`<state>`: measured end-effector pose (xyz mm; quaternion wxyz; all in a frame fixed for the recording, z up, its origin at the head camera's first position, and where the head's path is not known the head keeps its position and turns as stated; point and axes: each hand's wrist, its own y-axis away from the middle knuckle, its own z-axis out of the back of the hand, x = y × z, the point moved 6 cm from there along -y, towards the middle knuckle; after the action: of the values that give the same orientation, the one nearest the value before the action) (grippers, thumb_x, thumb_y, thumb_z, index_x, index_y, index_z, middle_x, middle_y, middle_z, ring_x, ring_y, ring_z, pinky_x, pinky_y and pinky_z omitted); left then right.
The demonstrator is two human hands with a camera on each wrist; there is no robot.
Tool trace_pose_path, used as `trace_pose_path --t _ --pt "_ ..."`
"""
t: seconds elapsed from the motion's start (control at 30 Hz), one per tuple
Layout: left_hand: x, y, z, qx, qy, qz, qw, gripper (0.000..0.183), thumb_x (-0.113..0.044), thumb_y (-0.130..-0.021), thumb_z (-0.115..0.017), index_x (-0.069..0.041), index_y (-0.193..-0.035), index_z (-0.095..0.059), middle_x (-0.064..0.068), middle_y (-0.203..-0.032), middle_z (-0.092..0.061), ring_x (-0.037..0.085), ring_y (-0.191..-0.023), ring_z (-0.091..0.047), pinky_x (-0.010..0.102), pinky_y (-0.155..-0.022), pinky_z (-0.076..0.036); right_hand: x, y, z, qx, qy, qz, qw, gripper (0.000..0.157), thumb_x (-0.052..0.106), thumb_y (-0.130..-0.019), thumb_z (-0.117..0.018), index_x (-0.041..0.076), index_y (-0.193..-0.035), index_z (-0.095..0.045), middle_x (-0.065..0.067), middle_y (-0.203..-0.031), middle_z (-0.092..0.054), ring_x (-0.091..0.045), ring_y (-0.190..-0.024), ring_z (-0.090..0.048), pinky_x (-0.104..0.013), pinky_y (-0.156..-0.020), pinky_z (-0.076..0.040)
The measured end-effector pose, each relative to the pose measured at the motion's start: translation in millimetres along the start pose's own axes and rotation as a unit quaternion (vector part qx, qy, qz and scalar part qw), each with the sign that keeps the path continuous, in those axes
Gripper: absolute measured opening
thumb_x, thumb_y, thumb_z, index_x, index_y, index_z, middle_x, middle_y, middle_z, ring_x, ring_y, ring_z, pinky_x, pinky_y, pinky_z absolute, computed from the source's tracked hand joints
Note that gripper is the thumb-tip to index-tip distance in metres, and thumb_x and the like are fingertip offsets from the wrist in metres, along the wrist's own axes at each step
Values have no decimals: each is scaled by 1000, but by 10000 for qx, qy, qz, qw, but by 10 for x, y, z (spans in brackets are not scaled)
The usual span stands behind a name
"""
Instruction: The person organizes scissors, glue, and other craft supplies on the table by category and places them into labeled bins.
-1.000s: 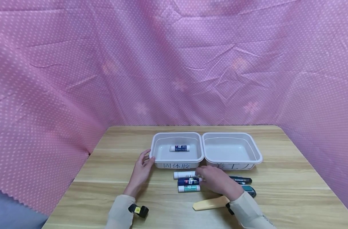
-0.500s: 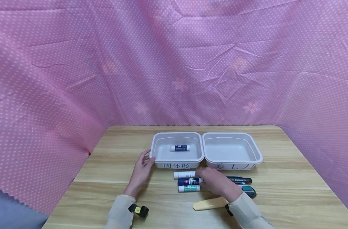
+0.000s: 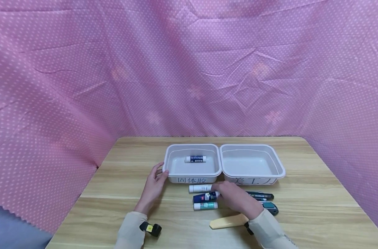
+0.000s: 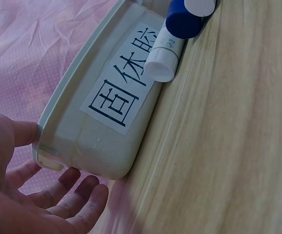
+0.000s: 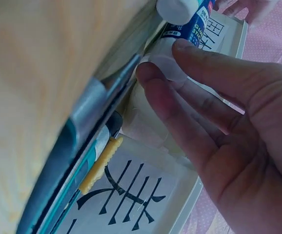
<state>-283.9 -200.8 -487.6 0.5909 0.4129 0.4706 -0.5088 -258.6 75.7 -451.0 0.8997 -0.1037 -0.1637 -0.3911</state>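
My right hand [image 3: 233, 197] pinches the right end of a dark blue glue stick [image 3: 205, 197] between thumb and index finger; the right wrist view shows its pale end [image 5: 166, 64] at the fingertips. That stick lies slightly askew between a white glue stick [image 3: 198, 188] and a green-labelled glue stick [image 3: 205, 206]. My left hand [image 3: 154, 183] holds the front left corner of the left white plastic box [image 4: 102, 151], thumb at the rim and fingers bent around the side. Inside that box lies another blue-labelled glue stick [image 3: 196, 159].
A second white box [image 3: 252, 175] stands against the first, on its right; both have character labels in front. Dark utility knives [image 3: 263, 196], a teal-and-dark knife [image 3: 271, 208] and a long yellow object [image 3: 227, 222] lie partly behind the right hand and sleeve. Pink dotted cloth [image 3: 189, 86] hangs behind the table.
The dark blue glue stick has tilted, its right end lifting slightly in my right fingers. The glue stick in the left box has rolled a little. My left hand stays in place.
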Motion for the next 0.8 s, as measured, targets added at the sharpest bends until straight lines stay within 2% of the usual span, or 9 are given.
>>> trace_pose_path --t 0.43,0.8 --pt "-7 6 2 14 -9 38 10000 54 -27 -107 -55 -17 -156 -37 20 -147 -52 37 -137 -52 50 -115 -44 0 7 95 -246 -93 108 9996 28 -1 -89 -74 8 -115 -73 -3 -107 -74 -13 -94 -68 -34 -83 -59" --pt "-13 6 6 32 -18 24 10000 53 -27 -107 -55 -17 -156 -37 20 -147 -52 38 -137 -52 50 -115 -43 38 14 193 -615 18 366 9974 27 2 -90 -75 10 -115 -72 -2 -112 -75 -15 -97 -70 -33 -83 -61"
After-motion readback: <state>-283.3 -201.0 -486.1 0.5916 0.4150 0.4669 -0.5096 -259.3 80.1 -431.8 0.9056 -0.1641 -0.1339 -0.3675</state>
